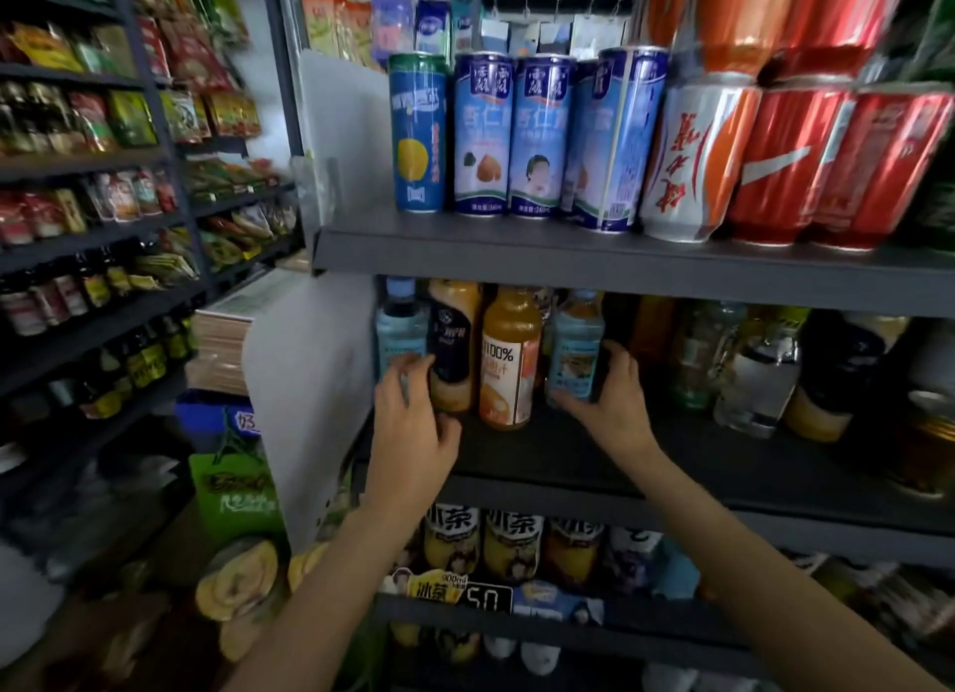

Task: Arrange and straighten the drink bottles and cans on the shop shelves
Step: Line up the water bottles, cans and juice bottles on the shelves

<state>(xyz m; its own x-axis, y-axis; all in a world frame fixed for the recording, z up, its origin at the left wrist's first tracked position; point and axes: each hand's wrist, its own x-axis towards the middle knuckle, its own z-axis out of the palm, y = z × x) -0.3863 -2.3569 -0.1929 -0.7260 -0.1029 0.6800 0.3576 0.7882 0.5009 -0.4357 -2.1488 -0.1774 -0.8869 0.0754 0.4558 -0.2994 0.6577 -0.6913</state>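
My left hand (413, 422) is on the yellow bottle with the dark label (452, 345) at the left end of the middle shelf (672, 490), about nine o'clock of the orange juice bottle (511, 360); my fingers (408, 368) curl round its lower body, thumb low at the front, and some of them may also brush the pale blue bottle (395, 324) at its nine o'clock; how firm the hold is I cannot tell, since the picture is blurred there; my right hand (615, 402) grips the light blue bottle (576, 350) at three o'clock of the orange juice, fingers wrapped behind it and thumb under its base edge; that bottle looks slightly tilted. The orange juice bottle stands untouched between my two hands, close to both.

I judge I am squaring up this front row; the risk lies in the crowding; turning or sliding either held bottle could nudge the orange juice, which stands nearest the shelf's front and could topple forward off it; a low grip on a tall bottle lets the top swing, and the top could knock the shelf above; more bottles (749, 371) crowd the dark space at three o'clock of my right hand, and pushing back blindly could tip them.

At twelve o'clock, the upper shelf (568, 257) carries blue cans (486, 133) and red cans (790, 159); some lean.
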